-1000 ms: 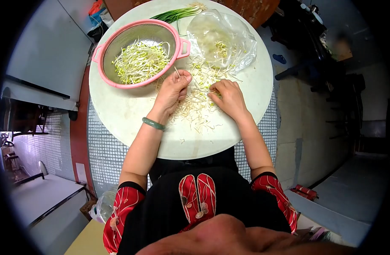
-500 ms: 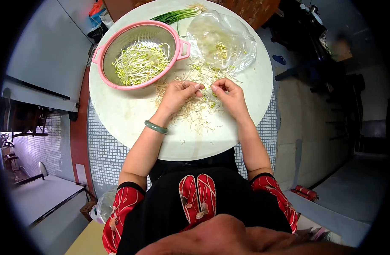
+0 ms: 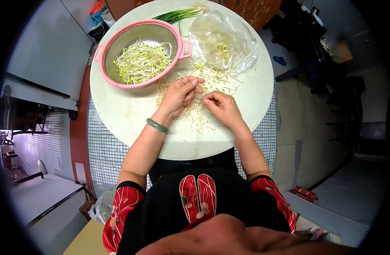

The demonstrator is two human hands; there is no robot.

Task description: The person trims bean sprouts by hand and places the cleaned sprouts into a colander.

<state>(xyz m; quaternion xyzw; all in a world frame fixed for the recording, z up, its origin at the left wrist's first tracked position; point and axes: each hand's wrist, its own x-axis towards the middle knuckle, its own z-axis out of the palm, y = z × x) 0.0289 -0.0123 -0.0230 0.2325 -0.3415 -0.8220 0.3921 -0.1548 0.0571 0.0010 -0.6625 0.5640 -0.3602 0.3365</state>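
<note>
Over the middle of the table, my left hand [image 3: 180, 95] is closed in a pinch on a bean sprout [image 3: 202, 90]. My right hand [image 3: 224, 108] sits just to its right and a little lower, thumb and fingertips pinched at the sprout's lower end. Beneath both hands lie thin broken root ends [image 3: 195, 120]. Loose bean sprouts [image 3: 217, 77] are scattered just beyond my fingers. Up and to the left, a pink-rimmed mesh colander [image 3: 131, 86] holds a heap of sprouts [image 3: 143, 63]. A clear plastic bag [image 3: 243, 40] with more sprouts inside lies at the upper right.
A bunch of green onions [image 3: 175, 16] lies at the far edge of the round white table [image 3: 122, 114]. The table's near edge is close to my body. A blue slipper [image 3: 280, 60] is on the floor at right.
My right hand has moved down and slightly left. My left hand has turned a little, its fingertips rising. The colander and bag look unmoved apart from a slight camera shift.
</note>
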